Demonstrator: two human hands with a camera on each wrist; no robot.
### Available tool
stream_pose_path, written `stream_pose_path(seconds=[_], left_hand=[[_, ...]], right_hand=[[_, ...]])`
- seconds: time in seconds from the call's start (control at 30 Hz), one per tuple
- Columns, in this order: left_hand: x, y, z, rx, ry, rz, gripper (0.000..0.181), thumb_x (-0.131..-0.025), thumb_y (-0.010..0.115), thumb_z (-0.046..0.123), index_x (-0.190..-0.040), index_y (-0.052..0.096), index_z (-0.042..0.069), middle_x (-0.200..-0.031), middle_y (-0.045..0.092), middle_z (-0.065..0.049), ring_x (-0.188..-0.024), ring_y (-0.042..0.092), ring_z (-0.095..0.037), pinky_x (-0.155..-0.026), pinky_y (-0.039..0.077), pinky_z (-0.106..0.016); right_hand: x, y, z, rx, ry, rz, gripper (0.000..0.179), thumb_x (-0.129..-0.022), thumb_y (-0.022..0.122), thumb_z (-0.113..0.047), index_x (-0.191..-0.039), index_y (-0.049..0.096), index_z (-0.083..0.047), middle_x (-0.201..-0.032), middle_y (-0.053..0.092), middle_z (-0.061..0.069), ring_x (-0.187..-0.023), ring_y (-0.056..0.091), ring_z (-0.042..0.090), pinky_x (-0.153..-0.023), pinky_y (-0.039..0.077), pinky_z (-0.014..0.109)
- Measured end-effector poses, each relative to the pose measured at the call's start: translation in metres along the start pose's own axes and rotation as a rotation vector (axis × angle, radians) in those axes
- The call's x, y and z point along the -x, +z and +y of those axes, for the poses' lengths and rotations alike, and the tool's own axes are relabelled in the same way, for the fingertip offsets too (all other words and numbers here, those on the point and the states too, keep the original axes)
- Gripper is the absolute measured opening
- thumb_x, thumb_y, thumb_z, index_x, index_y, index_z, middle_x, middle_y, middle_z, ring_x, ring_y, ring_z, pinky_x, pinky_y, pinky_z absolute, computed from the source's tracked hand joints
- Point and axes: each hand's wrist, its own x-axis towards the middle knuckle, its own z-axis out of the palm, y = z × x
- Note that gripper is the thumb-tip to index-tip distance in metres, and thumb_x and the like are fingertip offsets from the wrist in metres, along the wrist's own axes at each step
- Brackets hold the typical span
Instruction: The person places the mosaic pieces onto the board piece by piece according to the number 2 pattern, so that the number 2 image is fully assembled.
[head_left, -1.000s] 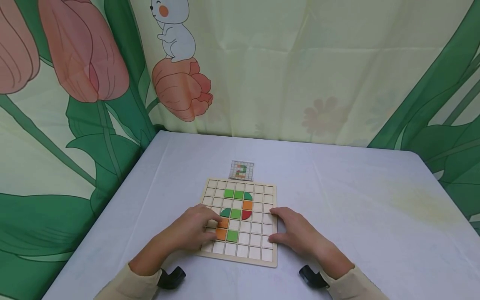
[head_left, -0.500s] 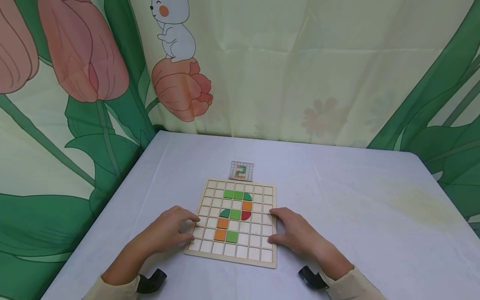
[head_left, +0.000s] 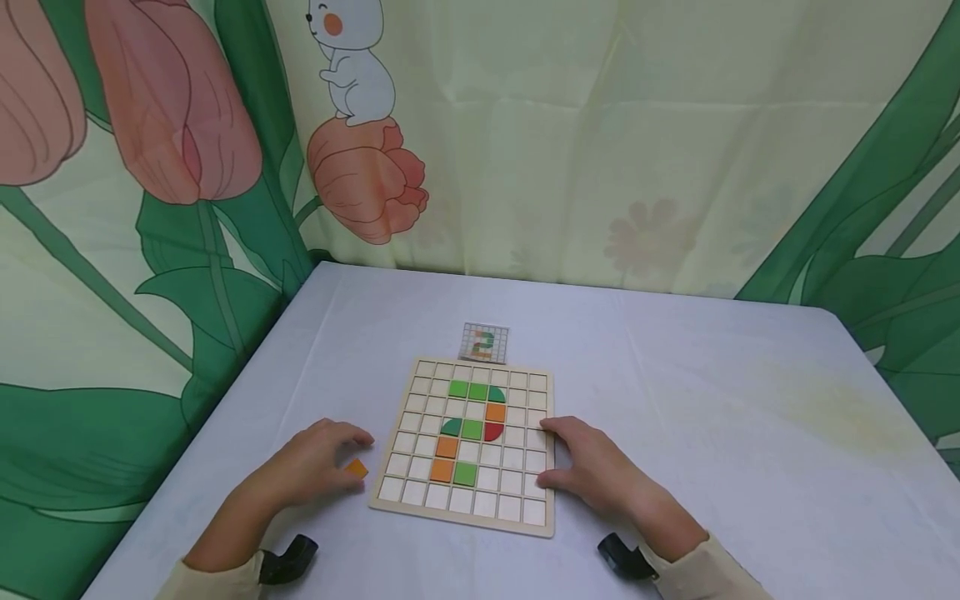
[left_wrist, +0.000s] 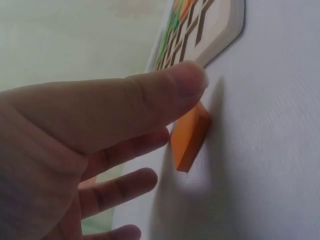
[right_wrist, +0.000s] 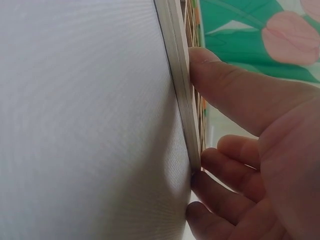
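Observation:
My left hand [head_left: 303,467] is left of the wooden grid board [head_left: 420,497]. An orange tile [head_left: 356,468] lies on the cloth between its thumb and index finger. In the left wrist view the thumb partly covers this tile [left_wrist: 189,140]; the fingers are spread and I see no pinch. My right hand [head_left: 600,467] rests its thumb and fingertips on the board's right edge. In the right wrist view the thumb [right_wrist: 225,80] lies on the rim. Green, orange and red tiles, some rounded, sit in the board's cells, shaped like a 2.
A small card [head_left: 483,342] with a coloured figure 2 on a grid lies just beyond the board. White cloth [head_left: 712,400] covers the table. A curtain [head_left: 570,150] printed with flowers and a bear hangs behind it.
My left hand has moved left, off the board's tiles and past its left edge. The orange tile now shows beside its thumb. My right hand has stayed at the board's edge.

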Motion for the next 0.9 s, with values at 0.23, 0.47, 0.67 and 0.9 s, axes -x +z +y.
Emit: stream_pose_path(seconds=[0.23,0.47,0.67,0.9], left_hand=[[-0.002,-0.001,-0.001,0.009,-0.053,-0.015,0.044,-0.068,0.093,0.017,-0.107,0.072,0.013,-0.105,0.064,0.005,-0.105,0.056,-0.022,-0.09,0.049,-0.044],[-0.007,-0.002,-0.004,0.027,-0.026,-0.021,0.032,-0.069,0.092,0.016,-0.09,0.068,0.014,-0.087,0.061,0.008,-0.088,0.053,-0.016,-0.08,0.049,-0.04],[-0.009,-0.003,-0.005,0.034,-0.017,-0.029,0.028,-0.072,0.09,0.014,-0.09,0.069,0.014,-0.086,0.062,0.01,-0.088,0.054,-0.015,-0.08,0.049,-0.04],[-0.011,-0.003,-0.003,0.023,-0.019,-0.032,0.024,-0.075,0.087,0.011,-0.093,0.071,0.013,-0.089,0.063,0.008,-0.091,0.055,-0.017,-0.083,0.05,-0.042]], right_hand=[[0.001,0.0,0.001,-0.003,-0.002,0.0,0.074,-0.078,0.087,-0.024,-0.14,0.053,-0.002,-0.141,0.053,0.011,-0.134,0.047,0.032,-0.109,0.038,0.048],[0.0,0.0,0.002,0.006,-0.014,-0.001,0.073,-0.079,0.087,-0.025,-0.14,0.053,-0.002,-0.141,0.053,0.011,-0.134,0.047,0.032,-0.109,0.038,0.048],[0.0,-0.001,0.003,0.006,-0.035,0.001,0.073,-0.079,0.086,-0.025,-0.14,0.053,-0.001,-0.14,0.053,0.012,-0.133,0.047,0.032,-0.109,0.037,0.048],[0.0,-0.002,0.003,0.0,-0.041,0.0,0.072,-0.079,0.086,-0.025,-0.139,0.053,-0.001,-0.14,0.053,0.012,-0.134,0.047,0.032,-0.109,0.037,0.048]])
